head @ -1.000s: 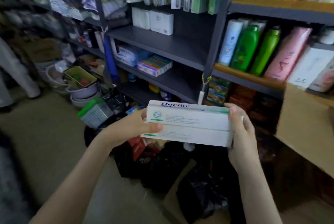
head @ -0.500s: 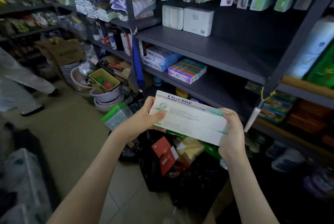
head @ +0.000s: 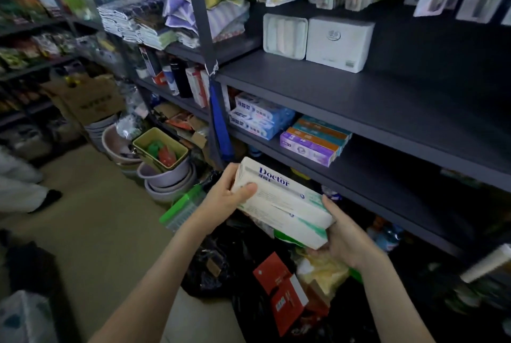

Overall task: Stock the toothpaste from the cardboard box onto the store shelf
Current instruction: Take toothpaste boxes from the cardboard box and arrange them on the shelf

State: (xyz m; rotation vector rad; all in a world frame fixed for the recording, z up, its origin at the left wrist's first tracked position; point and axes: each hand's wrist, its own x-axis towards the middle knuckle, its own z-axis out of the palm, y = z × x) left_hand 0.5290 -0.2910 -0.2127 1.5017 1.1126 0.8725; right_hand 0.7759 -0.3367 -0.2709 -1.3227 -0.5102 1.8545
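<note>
White card toothpaste cartons (head: 282, 201), a stack of approx. two w/ "Doctor" printed in blue, are hanging in the air between a person's two hands, seen from a head cam looking down. The landmark is the dark middle shelf (head: 387, 187). The stack is sitting just in front of that shelf's front edge and a little below it, not touching it.

The left hand (head: 224, 198) is gripping the stack's far end, the end lying further left along the shelf. Its thumb is pressing flat on the top face & its fingers are curling round the end. The right hand (head: 345, 234) is cupping the near end from below w/ its thumb lying up the side. Its other fingers are tucked under the cartons, so how far they are spreading can't be told.

The stack's long axis is running roughly parallel to the shelf's front edge. Purple-and-orange packs (head: 312, 143) & blue packs (head: 257, 118) are already lying on the shelf, toward its left end. Bare board is showing to their right, directly behind the stack, w/ the right hand somewhat closer to it.

Judgement: placing looks like a push up & back over the edge, no turn needed. The source box isn't identifiable from here.
</note>
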